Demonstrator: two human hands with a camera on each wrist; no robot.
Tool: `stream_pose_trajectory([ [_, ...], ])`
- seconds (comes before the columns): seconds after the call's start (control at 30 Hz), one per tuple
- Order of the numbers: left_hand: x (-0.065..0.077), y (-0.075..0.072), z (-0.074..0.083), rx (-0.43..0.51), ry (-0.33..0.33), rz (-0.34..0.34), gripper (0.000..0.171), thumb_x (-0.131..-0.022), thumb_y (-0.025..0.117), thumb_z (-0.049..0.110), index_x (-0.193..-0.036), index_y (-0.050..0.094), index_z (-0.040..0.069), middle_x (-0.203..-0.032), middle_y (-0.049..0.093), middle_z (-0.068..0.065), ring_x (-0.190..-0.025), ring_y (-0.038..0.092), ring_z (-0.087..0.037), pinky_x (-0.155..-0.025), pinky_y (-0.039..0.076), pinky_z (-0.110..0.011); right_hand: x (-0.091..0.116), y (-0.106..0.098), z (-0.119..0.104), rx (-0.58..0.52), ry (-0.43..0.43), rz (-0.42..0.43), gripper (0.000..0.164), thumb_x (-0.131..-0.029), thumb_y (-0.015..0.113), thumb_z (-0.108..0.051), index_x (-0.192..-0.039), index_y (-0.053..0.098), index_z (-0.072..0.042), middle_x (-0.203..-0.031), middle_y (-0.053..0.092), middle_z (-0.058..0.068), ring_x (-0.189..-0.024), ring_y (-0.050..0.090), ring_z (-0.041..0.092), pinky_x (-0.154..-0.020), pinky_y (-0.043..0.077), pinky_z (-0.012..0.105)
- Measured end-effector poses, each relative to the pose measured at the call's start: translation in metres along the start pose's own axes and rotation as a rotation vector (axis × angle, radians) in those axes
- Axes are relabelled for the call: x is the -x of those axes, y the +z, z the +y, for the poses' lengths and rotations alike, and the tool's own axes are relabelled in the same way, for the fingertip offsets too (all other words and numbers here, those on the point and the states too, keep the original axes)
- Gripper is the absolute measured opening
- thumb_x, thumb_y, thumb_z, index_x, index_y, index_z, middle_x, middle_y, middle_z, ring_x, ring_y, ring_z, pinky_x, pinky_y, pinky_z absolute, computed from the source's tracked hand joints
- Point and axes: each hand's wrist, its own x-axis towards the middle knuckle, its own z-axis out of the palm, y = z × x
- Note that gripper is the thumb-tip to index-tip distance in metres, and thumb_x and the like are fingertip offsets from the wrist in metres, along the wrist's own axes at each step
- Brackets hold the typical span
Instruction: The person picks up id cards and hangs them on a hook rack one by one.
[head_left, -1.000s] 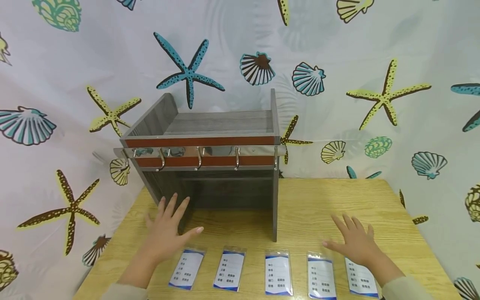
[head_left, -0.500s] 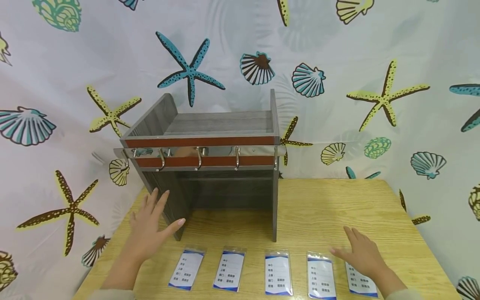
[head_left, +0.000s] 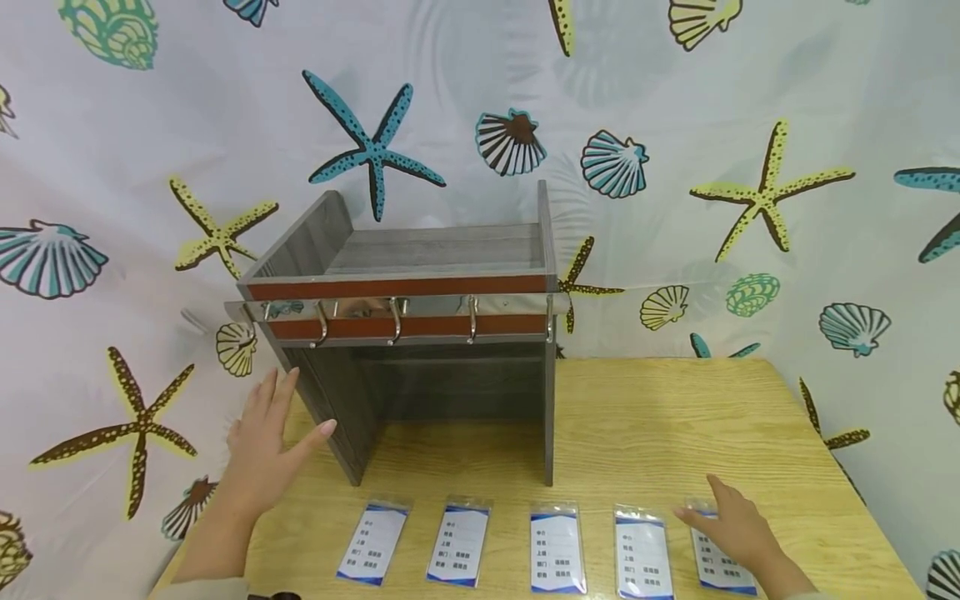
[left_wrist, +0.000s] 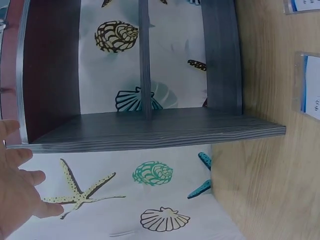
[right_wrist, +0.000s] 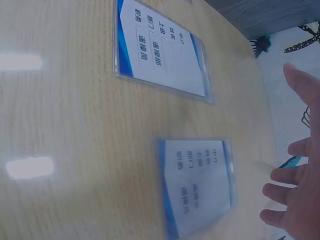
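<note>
Several clear-sleeved ID badges with blue-and-white cards lie in a row along the table's near side, among them a far-left badge, a middle badge and a far-right badge. Behind them stands a grey wooden shelf with a red band and a metal hook rail across its front. My left hand hovers, fingers spread and holding nothing, by the shelf's left side panel. Over the far-right badge, partly covering it, my right hand is held with relaxed fingers and nothing in them.
The wooden table extends to the right of the shelf. A white curtain printed with starfish and shells surrounds the table at the back and sides. A small dark object shows at the bottom edge near my left sleeve.
My left hand has moved left, from in front of the shelf's opening to outside its left panel. My right hand has shifted slightly right and nearer. The badges and shelf stay put.
</note>
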Motion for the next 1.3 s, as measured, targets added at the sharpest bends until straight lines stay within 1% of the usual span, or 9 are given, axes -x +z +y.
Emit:
stream_pose_trajectory([
  [0.2, -0.01, -0.008, -0.002, 0.045, 0.017, 0.049, 0.072, -0.086, 0.05, 0.033, -0.139, 0.008, 0.006, -0.14, -0.003, -0.021, -0.124, -0.002, -0.042, -0.078, 0.002, -0.072, 0.001, 0.006, 0.009, -0.037, 0.063, -0.026, 0.092, -0.08, 0.046, -0.056, -0.124, 0.019, 0.02, -0.12, 0.025, 0.042, -0.107, 0.024, 0.057, -0.078, 0.027, 0.063],
  [0.33, -0.014, -0.014, -0.003, 0.099, 0.027, 0.066, 0.073, -0.087, 0.051, 0.029, -0.139, 0.006, 0.007, -0.14, -0.004, -0.021, -0.124, -0.003, -0.042, -0.082, 0.0, -0.069, 0.001, 0.008, 0.013, -0.039, 0.097, -0.02, 0.093, -0.079, 0.047, -0.057, -0.124, 0.019, 0.021, -0.12, 0.025, 0.042, -0.106, 0.025, 0.058, -0.077, 0.029, 0.063],
  [0.47, -0.018, -0.018, -0.004, 0.121, 0.024, 0.079, 0.073, -0.087, 0.05, 0.029, -0.139, 0.004, 0.007, -0.139, -0.001, -0.024, -0.124, -0.002, -0.042, -0.083, 0.0, -0.068, 0.001, 0.008, 0.016, -0.029, 0.152, -0.02, 0.097, -0.077, 0.047, -0.06, -0.123, 0.02, 0.021, -0.119, 0.027, 0.042, -0.104, 0.028, 0.057, -0.076, 0.03, 0.062],
  [0.57, -0.021, -0.02, -0.006, 0.134, 0.02, 0.089, 0.072, -0.087, 0.05, 0.028, -0.14, 0.003, 0.01, -0.139, 0.0, -0.024, -0.125, -0.003, -0.041, -0.084, -0.001, -0.068, 0.0, 0.01, 0.018, -0.029, 0.194, -0.025, 0.101, -0.073, 0.049, -0.063, -0.123, 0.021, 0.02, -0.117, 0.029, 0.043, -0.102, 0.031, 0.057, -0.075, 0.032, 0.061],
  [0.7, -0.024, -0.023, -0.007, 0.17, 0.02, 0.106, 0.072, -0.088, 0.049, 0.027, -0.14, 0.0, 0.016, -0.141, -0.005, -0.016, -0.125, -0.006, -0.037, -0.084, -0.004, -0.067, -0.001, 0.014, 0.022, -0.03, 0.236, -0.023, 0.105, -0.069, 0.052, -0.065, -0.122, 0.022, 0.02, -0.113, 0.032, 0.042, -0.096, 0.036, 0.056, -0.073, 0.035, 0.058],
  [0.83, -0.027, -0.027, -0.007, 0.198, 0.026, 0.116, 0.074, -0.088, 0.049, 0.026, -0.139, -0.003, 0.018, -0.142, -0.009, -0.009, -0.126, -0.008, -0.032, -0.089, -0.005, -0.062, -0.002, 0.018, 0.026, -0.032, 0.249, -0.001, 0.107, -0.065, 0.054, -0.067, -0.121, 0.024, 0.019, -0.105, 0.038, 0.04, -0.089, 0.043, 0.049, -0.069, 0.038, 0.055],
  [0.97, -0.029, -0.031, -0.007, 0.213, 0.023, 0.116, 0.074, -0.088, 0.048, 0.025, -0.139, -0.006, 0.018, -0.142, -0.009, -0.009, -0.127, -0.009, -0.029, -0.093, -0.005, -0.058, -0.002, 0.02, 0.029, -0.031, 0.27, 0.027, 0.106, -0.064, 0.056, -0.066, -0.12, 0.026, 0.019, -0.1, 0.042, 0.036, -0.082, 0.046, 0.041, -0.065, 0.041, 0.051],
  [1.17, -0.034, -0.038, -0.007, 0.229, 0.012, 0.119, 0.073, -0.089, 0.045, 0.026, -0.139, -0.007, 0.017, -0.142, -0.008, -0.01, -0.127, -0.007, -0.029, -0.094, -0.004, -0.056, 0.0, 0.021, 0.027, -0.023, 0.32, 0.059, 0.105, -0.063, 0.06, -0.064, -0.118, 0.027, 0.019, -0.101, 0.038, 0.039, -0.086, 0.042, 0.047, -0.069, 0.039, 0.052],
  [1.3, -0.038, -0.042, -0.007, 0.239, -0.003, 0.122, 0.071, -0.09, 0.044, 0.027, -0.139, -0.007, 0.018, -0.142, -0.008, -0.009, -0.127, -0.007, -0.028, -0.094, -0.003, -0.057, 0.0, 0.022, 0.026, -0.012, 0.34, 0.086, 0.099, -0.064, 0.063, -0.058, -0.115, 0.029, 0.02, -0.097, 0.04, 0.037, -0.085, 0.042, 0.046, -0.067, 0.04, 0.05],
])
